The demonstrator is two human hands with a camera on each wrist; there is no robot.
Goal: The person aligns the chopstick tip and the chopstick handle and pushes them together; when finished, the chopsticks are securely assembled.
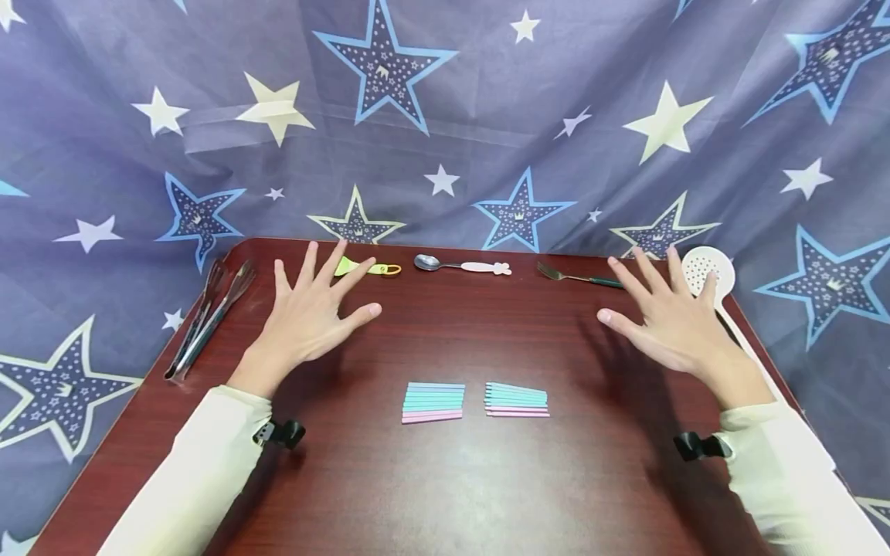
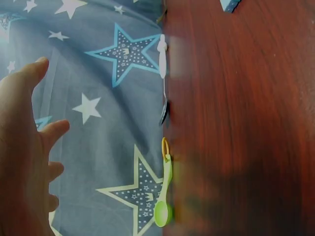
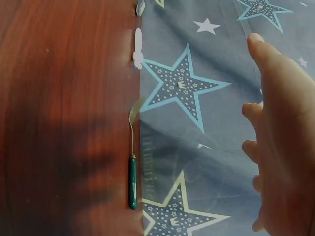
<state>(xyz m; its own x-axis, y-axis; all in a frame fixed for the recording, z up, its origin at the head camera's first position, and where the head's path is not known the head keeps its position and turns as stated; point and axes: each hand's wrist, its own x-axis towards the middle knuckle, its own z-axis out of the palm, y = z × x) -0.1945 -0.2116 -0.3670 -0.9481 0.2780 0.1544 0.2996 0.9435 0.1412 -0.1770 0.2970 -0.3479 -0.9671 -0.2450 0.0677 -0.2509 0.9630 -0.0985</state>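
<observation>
I see the table (image 1: 445, 479) under both hands. My left hand (image 1: 306, 316) and right hand (image 1: 670, 320) are spread, holding nothing, probably hovering. Two stacks of sticks (image 1: 476, 401) lie between them, nearer my body, untouched.

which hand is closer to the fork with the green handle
Right. The right hand hovers just beside the green-handled metal fork, fingers spread; the left hand is far across the table.
</observation>
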